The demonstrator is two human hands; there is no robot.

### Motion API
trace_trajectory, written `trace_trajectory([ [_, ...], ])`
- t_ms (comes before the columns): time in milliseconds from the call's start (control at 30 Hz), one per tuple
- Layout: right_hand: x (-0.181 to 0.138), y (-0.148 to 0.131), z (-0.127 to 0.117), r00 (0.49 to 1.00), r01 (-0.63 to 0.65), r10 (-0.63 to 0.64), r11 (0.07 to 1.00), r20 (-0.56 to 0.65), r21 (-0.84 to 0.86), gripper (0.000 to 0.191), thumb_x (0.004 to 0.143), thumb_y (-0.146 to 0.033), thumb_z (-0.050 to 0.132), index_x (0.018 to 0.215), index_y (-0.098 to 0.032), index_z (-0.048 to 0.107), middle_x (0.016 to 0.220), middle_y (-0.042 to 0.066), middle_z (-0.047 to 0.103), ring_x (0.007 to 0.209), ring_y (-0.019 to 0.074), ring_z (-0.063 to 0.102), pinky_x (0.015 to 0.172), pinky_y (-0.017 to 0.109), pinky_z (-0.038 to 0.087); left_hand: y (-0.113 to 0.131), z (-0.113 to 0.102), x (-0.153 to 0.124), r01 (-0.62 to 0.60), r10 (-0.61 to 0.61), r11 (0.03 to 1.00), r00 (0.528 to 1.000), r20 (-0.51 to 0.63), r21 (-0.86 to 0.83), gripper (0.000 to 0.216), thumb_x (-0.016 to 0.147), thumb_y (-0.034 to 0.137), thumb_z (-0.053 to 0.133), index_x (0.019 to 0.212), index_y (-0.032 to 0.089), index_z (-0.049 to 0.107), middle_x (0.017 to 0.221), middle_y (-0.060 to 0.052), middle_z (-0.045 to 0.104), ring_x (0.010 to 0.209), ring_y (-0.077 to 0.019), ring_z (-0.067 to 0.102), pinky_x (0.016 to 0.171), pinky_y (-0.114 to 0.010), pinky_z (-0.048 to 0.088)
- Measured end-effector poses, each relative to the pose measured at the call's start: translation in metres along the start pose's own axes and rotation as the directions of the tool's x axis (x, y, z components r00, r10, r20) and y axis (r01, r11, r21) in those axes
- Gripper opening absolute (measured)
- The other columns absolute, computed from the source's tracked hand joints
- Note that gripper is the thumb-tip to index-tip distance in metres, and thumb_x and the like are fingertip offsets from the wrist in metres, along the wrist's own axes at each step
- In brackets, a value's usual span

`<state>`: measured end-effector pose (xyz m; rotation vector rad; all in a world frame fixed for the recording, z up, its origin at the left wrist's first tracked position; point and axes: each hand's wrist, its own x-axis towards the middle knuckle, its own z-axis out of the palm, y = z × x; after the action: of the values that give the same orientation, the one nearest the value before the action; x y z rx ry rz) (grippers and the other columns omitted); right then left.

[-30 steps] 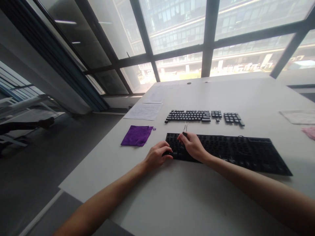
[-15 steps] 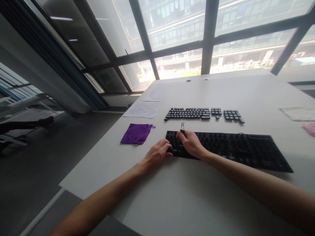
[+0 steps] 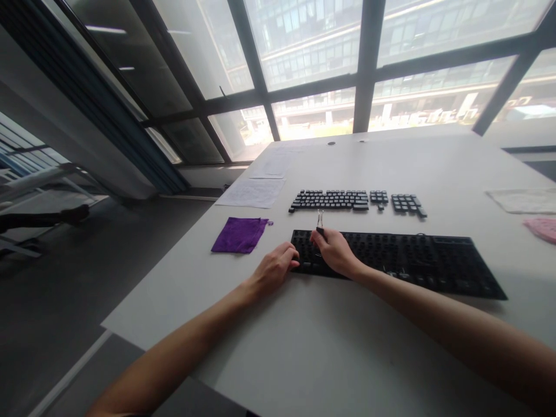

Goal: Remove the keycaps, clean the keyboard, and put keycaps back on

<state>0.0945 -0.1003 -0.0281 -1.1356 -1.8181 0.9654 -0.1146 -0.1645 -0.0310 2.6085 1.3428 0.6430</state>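
A black keyboard base (image 3: 417,260) with its keycaps removed lies across the white table (image 3: 313,341). My left hand (image 3: 273,267) rests curled at the keyboard's left end, fingertips pressed against its edge. My right hand (image 3: 335,251) sits over the left part of the keyboard, pinched round a small wire keycap puller (image 3: 320,220) whose metal loops stick up above my fingers. The removed keycaps (image 3: 356,200) are laid out in rows just beyond the keyboard.
A purple cloth (image 3: 238,234) lies left of the keyboard. Paper sheets (image 3: 254,192) sit farther back on the left. A pale cloth (image 3: 523,200) and a pink item (image 3: 542,227) are at the right edge. Large windows stand behind the table.
The view has shifted slightly, so everything sits a little higher in frame. Both hands stay at the keyboard's left end with the puller still in my right hand.
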Motion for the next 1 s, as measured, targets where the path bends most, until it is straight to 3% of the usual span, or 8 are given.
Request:
trace_trajectory([
  [133,0.000,0.001,0.000,1.000,-0.003,0.003,1.000,-0.006,-0.003,0.036,0.096,-0.042,0.045,0.076,-0.018,0.063,0.070,0.003,0.064,0.066,0.0169,0.056,0.062,0.026,0.036,-0.003,-0.002,0.000,-0.006,-0.004,0.988,0.998,-0.063,-0.152,0.024,0.099,0.039,0.051,0.103,0.017,0.060,0.103,-0.009,0.058,0.093,-0.0196,0.058,0.083,-0.032,0.050],
  [200,0.000,0.000,0.000,1.000,-0.007,0.007,1.000,-0.003,0.000,0.036,0.096,-0.041,0.045,0.076,-0.018,0.063,0.069,0.002,0.064,0.065,0.0168,0.056,0.062,0.026,0.035,-0.011,-0.007,0.005,0.044,-0.075,0.976,0.987,-0.140,-0.213,0.025,0.097,0.041,0.055,0.103,0.018,0.063,0.101,-0.008,0.060,0.090,-0.0185,0.059,0.080,-0.030,0.051],
  [367,-0.001,-0.002,0.000,1.000,-0.015,0.015,1.000,0.005,0.024,0.035,0.096,-0.040,0.045,0.077,-0.017,0.063,0.070,0.002,0.065,0.065,0.0167,0.057,0.062,0.026,0.036,-0.050,-0.016,0.044,0.221,-0.296,0.947,0.883,-0.364,-0.234,0.026,0.087,0.038,0.070,0.105,0.019,0.068,0.092,-0.004,0.068,0.075,-0.0155,0.062,0.073,-0.029,0.053],
  [500,-0.001,0.000,0.000,1.000,-0.008,0.008,1.000,0.000,0.027,0.034,0.096,-0.039,0.046,0.076,-0.018,0.064,0.070,0.003,0.065,0.065,0.0169,0.057,0.062,0.026,0.036,-0.080,-0.005,0.085,0.268,-0.287,0.958,0.899,-0.330,-0.105,0.018,0.081,0.031,0.077,0.093,0.018,0.072,0.084,-0.002,0.072,0.068,-0.0150,0.061,0.071,-0.029,0.053],
  [633,0.000,0.001,0.000,1.000,-0.003,0.003,0.999,-0.003,0.046,0.033,0.095,-0.038,0.046,0.076,-0.018,0.063,0.071,0.003,0.067,0.066,0.0170,0.058,0.062,0.026,0.037,-0.096,0.007,0.109,0.248,-0.240,0.969,0.927,-0.288,-0.012,0.010,0.076,0.026,0.080,0.083,0.020,0.075,0.083,-0.003,0.073,0.080,-0.0198,0.062,0.082,-0.034,0.051],
  [767,0.000,0.002,0.000,1.000,0.000,0.000,0.998,-0.006,0.055,0.033,0.095,-0.038,0.047,0.076,-0.018,0.064,0.071,0.003,0.067,0.066,0.0169,0.058,0.064,0.026,0.037,-0.104,0.009,0.112,0.244,-0.225,0.969,0.934,-0.276,0.032,0.009,0.075,0.025,0.081,0.083,0.023,0.078,0.088,-0.003,0.071,0.093,-0.0227,0.060,0.089,-0.035,0.050],
  [1000,0.000,0.004,0.001,1.000,-0.005,0.005,0.998,-0.001,0.068,0.032,0.095,-0.037,0.047,0.076,-0.018,0.064,0.071,0.002,0.067,0.066,0.0167,0.059,0.062,0.026,0.037,-0.108,0.009,0.113,0.251,-0.169,0.949,0.916,-0.364,0.190,0.009,0.074,0.027,0.083,0.082,0.026,0.080,0.099,-0.005,0.060,0.100,-0.0236,0.052,0.089,-0.036,0.050],
])
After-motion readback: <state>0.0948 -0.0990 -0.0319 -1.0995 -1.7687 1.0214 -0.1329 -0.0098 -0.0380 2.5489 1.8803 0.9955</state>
